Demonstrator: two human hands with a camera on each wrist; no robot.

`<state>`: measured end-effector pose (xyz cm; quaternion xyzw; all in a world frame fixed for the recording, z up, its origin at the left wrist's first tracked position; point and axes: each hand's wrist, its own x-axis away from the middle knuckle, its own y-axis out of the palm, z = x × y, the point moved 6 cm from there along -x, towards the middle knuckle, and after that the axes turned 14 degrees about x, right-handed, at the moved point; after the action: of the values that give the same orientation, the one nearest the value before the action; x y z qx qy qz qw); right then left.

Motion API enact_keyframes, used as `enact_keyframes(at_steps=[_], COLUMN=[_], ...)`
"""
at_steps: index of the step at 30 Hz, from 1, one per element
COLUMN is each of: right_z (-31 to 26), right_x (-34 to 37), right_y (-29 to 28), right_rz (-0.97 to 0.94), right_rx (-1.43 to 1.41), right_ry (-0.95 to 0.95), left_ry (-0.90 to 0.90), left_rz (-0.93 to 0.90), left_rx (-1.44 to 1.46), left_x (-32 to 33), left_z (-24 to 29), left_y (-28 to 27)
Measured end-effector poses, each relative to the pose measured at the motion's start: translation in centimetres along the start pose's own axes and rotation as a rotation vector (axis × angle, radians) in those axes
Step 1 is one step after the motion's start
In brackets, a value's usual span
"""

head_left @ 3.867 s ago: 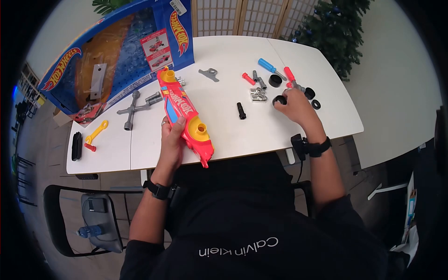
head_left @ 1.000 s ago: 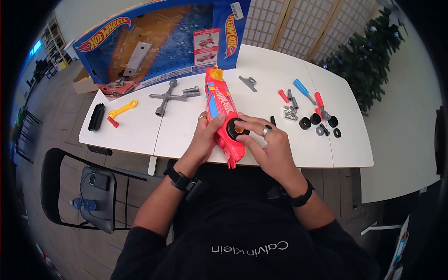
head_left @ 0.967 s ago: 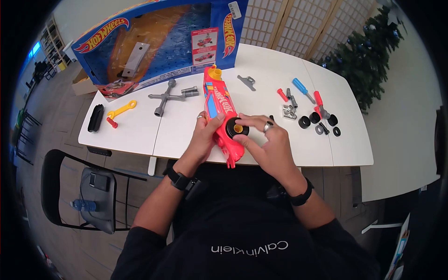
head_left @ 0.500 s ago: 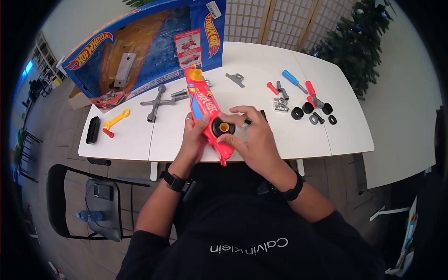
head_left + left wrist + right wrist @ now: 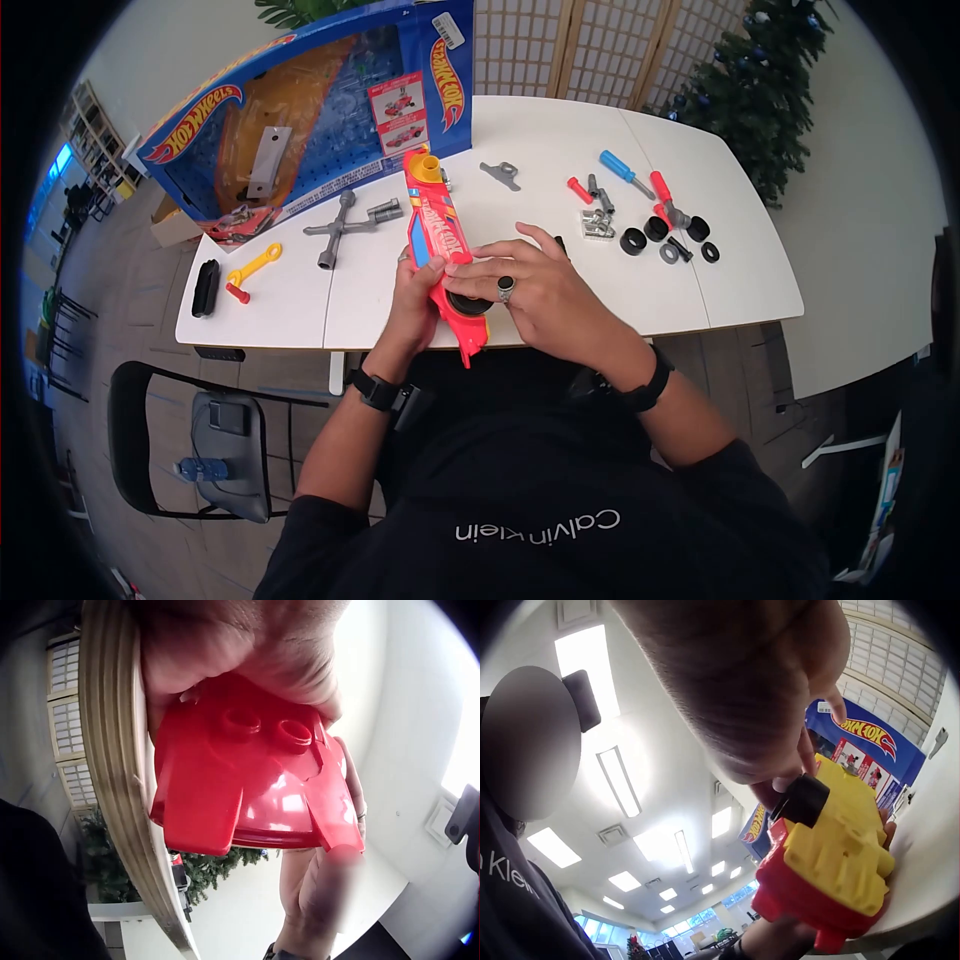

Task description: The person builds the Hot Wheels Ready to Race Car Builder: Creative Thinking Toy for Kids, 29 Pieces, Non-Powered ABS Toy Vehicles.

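My left hand (image 5: 408, 305) grips the side of a red toy car body (image 5: 438, 222), lifted at the table's front edge. A black wheel (image 5: 468, 306) sits at the near yellow hub, mostly covered by my right hand (image 5: 548, 305), whose straight fingers lie across it and the car's side. The thumb is hidden in the head view. The far yellow hub (image 5: 427, 168) has no wheel. In the left wrist view the glossy red end of the car body (image 5: 202, 795) fills the middle. The right wrist view shows its yellow underside (image 5: 840, 855) and the black wheel (image 5: 805, 801).
A Hot Wheels box (image 5: 300, 120) stands at the back left. Near it lie a grey cross wrench (image 5: 341, 230), a yellow wrench (image 5: 255, 262) and a black part (image 5: 205, 288). To the right are a blue screwdriver (image 5: 620, 168), red hammer (image 5: 662, 190) and several wheels (image 5: 632, 241).
My right hand, earlier among the loose wheels at right, has brought a black wheel to the near hub. Its fingers have since shifted from around the wheel's rim to flat across it.
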<state>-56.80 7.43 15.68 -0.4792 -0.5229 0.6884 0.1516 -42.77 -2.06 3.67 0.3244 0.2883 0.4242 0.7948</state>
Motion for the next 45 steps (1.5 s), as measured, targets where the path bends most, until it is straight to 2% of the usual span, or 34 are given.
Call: enact_keyframes(at_steps=[1, 5, 7, 12, 14, 16, 17, 18, 21, 22, 24, 26, 28, 30, 31, 33, 36, 37, 40, 41, 45], right_z=[0.1, 0.5, 0.6, 0.9, 0.9, 1.1, 1.3, 1.5, 1.2, 1.4, 3.2, 7.6, 12.4, 14.3, 13.9, 12.9, 12.5, 12.7, 11.9, 11.3, 10.2], right_x=[0.0, -0.1, -0.4, 0.0, 0.2, 0.2, 0.3, 0.5, 0.6, 0.7, 1.6, 3.3, 5.8, 7.5, 7.3, 7.2, 7.2, 7.4, 6.7, 6.2, 5.4], right_y=[0.2, 0.1, -0.4, -0.7, -0.6, -0.3, 0.1, 0.2, -0.7, -1.4, -2.8, -3.5, -3.2, -1.9, -1.8, -0.4, -1.1, -0.8, 0.5, 1.7, 4.7], right_rz=[-0.008, 0.018, 0.125, 0.029, 0.004, 0.054, 0.055, 0.06, 0.174, 0.176, 0.133, -0.007, -0.01, -0.125, -0.126, -0.312, -0.356, -0.358, -0.084, -0.147, -0.277], right_rx=[-0.024, -0.022, -0.332, -0.217, -0.173, -0.262, -0.4, -0.393, -0.31, -0.307, -0.43, -0.344, -0.083, 0.045, 0.046, 0.046, 0.13, 0.134, 0.136, 0.064, 0.033], right_ry=[-0.073, -0.119, 0.028, 0.169, 0.241, 0.353, 0.381, 0.396, 0.225, 0.229, 0.417, 0.632, 0.665, 0.692, 0.692, 0.719, 0.771, 0.78, 0.49, 0.436, 0.495], left_ry=[0.016, 0.024, 0.019, 0.03, 0.056, 0.071, 0.103, 0.089, 0.052, 0.048, 0.131, 0.124, 0.123, 0.067, 0.068, 0.084, 0.052, 0.052, 0.046, 0.039, 0.04], left_rz=[0.009, 0.039, 0.057, 0.102, 0.036, 0.017, 0.008, -0.002, 0.005, 0.002, 0.054, 0.067, 0.08, 0.048, 0.049, 0.042, 0.027, 0.02, -0.025, -0.024, -0.024], left_rx=[-0.02, -0.038, -0.023, -0.003, -0.017, -0.019, -0.021, -0.018, -0.018, -0.018, -0.165, -0.153, -0.139, -0.103, -0.102, -0.048, 0.033, 0.039, 0.01, -0.003, -0.061], left_x=[0.0, -0.1, -0.1, 0.1, 0.0, 0.2, 0.2, 0.2, 0.0, 0.0, 0.2, 0.3, 0.2, 0.2, 0.2, 0.1, 0.4, 0.4, 0.5, 0.6, 0.4], left_z=[0.0, -0.2, -0.3, -0.4, -0.3, -0.3, -0.1, -0.2, 0.0, -0.2, 0.1, 0.1, 0.0, -0.3, -0.2, -0.3, -0.3, -0.4, -0.2, -0.3, -0.5], left_y=[-0.1, -0.6, -0.8, -1.3, -1.4, -1.4, -1.2, -1.1, -1.3, -1.1, -1.1, -1.1, -1.5, -2.0, -2.0, -1.9, -1.5, -1.7, -1.5, -1.5, -1.7])
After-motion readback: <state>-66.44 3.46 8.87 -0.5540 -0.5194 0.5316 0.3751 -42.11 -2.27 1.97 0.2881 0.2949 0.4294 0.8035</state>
